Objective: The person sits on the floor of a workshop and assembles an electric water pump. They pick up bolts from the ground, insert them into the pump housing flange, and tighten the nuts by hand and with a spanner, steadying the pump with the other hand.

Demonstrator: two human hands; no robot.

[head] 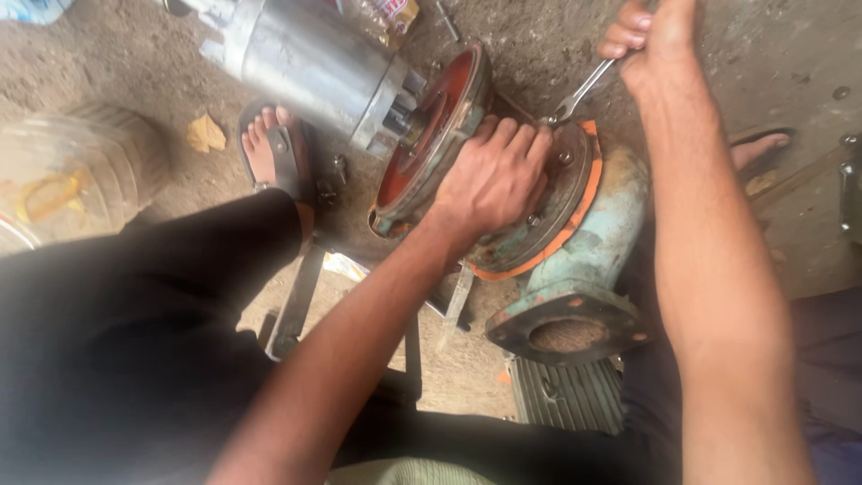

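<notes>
A worn green pump casing (588,242) with a round flange opening (567,334) lies on the dirt floor, joined to a red-faced housing (429,135) and a silver motor body (310,63). An orange gasket (575,216) shows around the joint. My left hand (494,175) lies on top of the casing, fingers curled over its rim. My right hand (651,40) grips a metal spanner (579,94) whose head sits on a bolt at the casing's upper edge.
My sandalled left foot (269,148) rests beside the motor, my right foot (759,148) at the far right. A clear plastic container (76,175) stands at the left. Loose bolts (332,184), a metal frame (296,301) and a ribbed metal part (566,395) lie around the pump.
</notes>
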